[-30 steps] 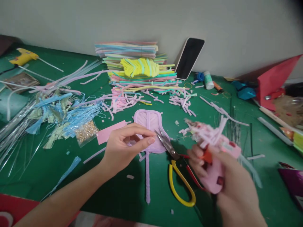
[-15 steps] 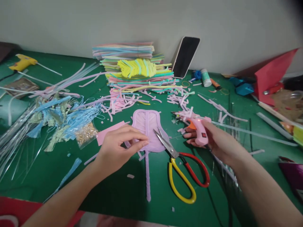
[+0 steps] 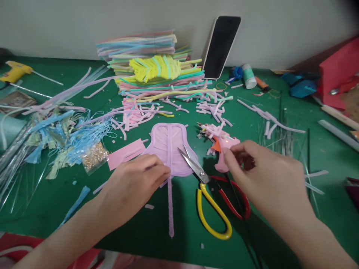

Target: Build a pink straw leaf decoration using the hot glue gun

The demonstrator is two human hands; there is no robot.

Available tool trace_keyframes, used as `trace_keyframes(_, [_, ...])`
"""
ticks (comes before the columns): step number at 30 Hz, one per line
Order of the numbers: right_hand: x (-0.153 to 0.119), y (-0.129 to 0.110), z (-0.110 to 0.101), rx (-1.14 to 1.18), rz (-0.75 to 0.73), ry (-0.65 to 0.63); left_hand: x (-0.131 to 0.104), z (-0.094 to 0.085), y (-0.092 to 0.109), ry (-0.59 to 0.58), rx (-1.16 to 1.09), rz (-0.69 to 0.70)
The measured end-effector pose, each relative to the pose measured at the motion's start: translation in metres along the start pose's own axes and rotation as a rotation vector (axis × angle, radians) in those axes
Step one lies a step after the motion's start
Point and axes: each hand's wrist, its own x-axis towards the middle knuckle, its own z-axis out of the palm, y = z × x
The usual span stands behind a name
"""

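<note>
While the two hands rest at either side of the work, the lilac fan-shaped piece [image 3: 169, 147] lies flat near the middle of the green table [image 3: 134, 235], its broad end away from the person and its handle [image 3: 171, 211] pointing at the near edge. Left hand [image 3: 140, 179]: fingertips drawn together over the lower left of the broad end, close to the joint with the handle; cannot tell whether they pinch or merely touch it. Right hand [image 3: 269, 175]: fingers loosely curled, thumb at the grip of the pink glue gun [image 3: 226, 145] — contact or bare nearness not distinguishable. Handling, estimated: the piece should be light, fuzzy and not slippery, the outer rim and centre rib fairly springy, the thin fill between them soft and easily dented. Best hold is probably the twisted handle, or rim plus rib together; a pinch on the fill alone could distort it. Edges: the scissors [image 3: 202, 174] lie partly open with the blade tips over the right part of the broad end, so lifting there risks a snag. The gun's nozzle points away to the left, with scraps [image 3: 213, 130] heaped on its body; treat the tip as possibly hot. Open room: mostly green surface left of the handle, with one small offcut [image 3: 149, 206] there — towards the far side, loose lilac trimmings [image 3: 214, 110] crowd the way.
</note>
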Motion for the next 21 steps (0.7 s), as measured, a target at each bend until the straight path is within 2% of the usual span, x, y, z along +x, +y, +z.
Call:
trace_keyframes(2, [-0.004,-0.013,0.0,0.128,-0.194,-0.109,0.0,0.001,-0.001,-0.022,0.012,0.002])
trace_keyframes(4, [-0.011,-0.019,0.004,0.201,-0.384,-0.321,-0.002,0.003,-0.003,-0.018,0.0,-0.02])
trace_keyframes(5, [-0.015,-0.019,0.008,0.193,-0.432,-0.401,-0.003,0.004,-0.004,-0.01,-0.011,-0.029])
trace_keyframes(6, [-0.019,-0.017,0.012,0.176,-0.443,-0.43,-0.004,0.005,-0.006,0.001,-0.023,-0.036])
trace_keyframes(8, [-0.027,-0.007,0.021,0.147,-0.397,-0.433,-0.006,0.006,-0.009,0.025,-0.051,-0.037])
trace_keyframes(10, [-0.028,0.004,0.027,0.077,-0.311,-0.355,-0.007,0.007,-0.013,0.05,-0.079,-0.026])
trace_keyframes(14, [-0.012,0.006,0.026,-0.018,-0.206,-0.22,-0.007,0.005,-0.017,0.052,-0.117,-0.014])
trace_keyframes(16, [0.001,-0.004,0.026,0.074,-0.156,-0.246,-0.006,0.004,-0.019,0.038,-0.13,-0.007])
trace_keyframes(18, [0.013,-0.015,0.029,0.201,-0.041,-0.326,-0.006,0.003,-0.019,0.023,-0.129,0.003])
trace_keyframes(21, [0.022,-0.023,0.04,0.509,0.172,-0.505,-0.006,0.003,-0.019,-0.006,-0.092,0.031])
